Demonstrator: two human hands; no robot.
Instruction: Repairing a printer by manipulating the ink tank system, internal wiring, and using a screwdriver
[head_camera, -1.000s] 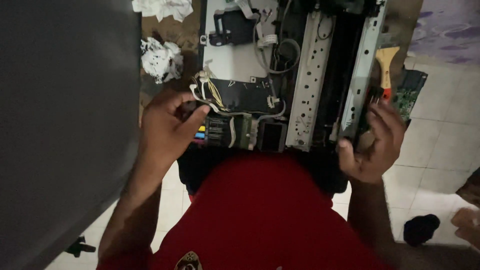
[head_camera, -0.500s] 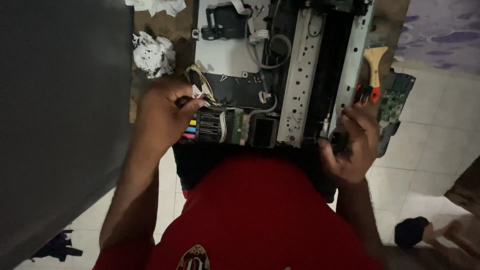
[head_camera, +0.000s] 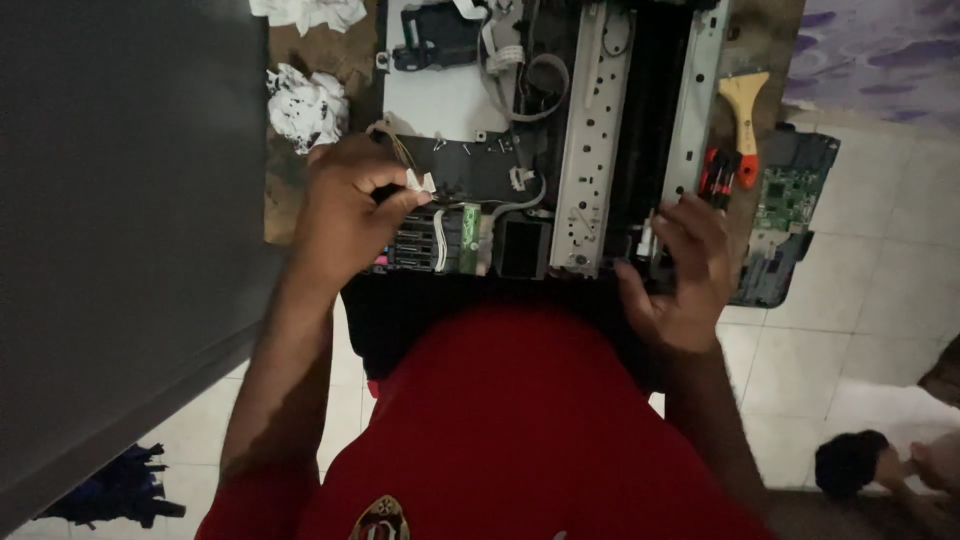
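Nearest the camera is the person's red shirt (head_camera: 510, 430), with both forearms reaching forward over it to an opened printer (head_camera: 540, 150) that lies on a brown worktop (head_camera: 300, 190). The left hand (head_camera: 345, 215) is curled over the printer's near left corner, its grip pinched shut – thumb against forefinger – on a small white connector (head_camera: 420, 182) at the end of thin wires, just above the row of coloured ink cartridges (head_camera: 415, 245). The right hand (head_camera: 680, 270) sits at the near right corner, fingers half bent and spread over the end of the silver metal rail (head_camera: 595, 130); whether its grip has closed on anything I cannot tell, since the fingertips hide the spot. Just beyond that hand, beside the printer, lie red-and-black screwdrivers (head_camera: 718, 175), a wooden-handled brush (head_camera: 745, 105) and a green circuit board (head_camera: 790, 200). Farther off on the left – past the left hand – a crumpled white tissue (head_camera: 305, 105) rests on the worktop, next to a large grey panel (head_camera: 120, 200).
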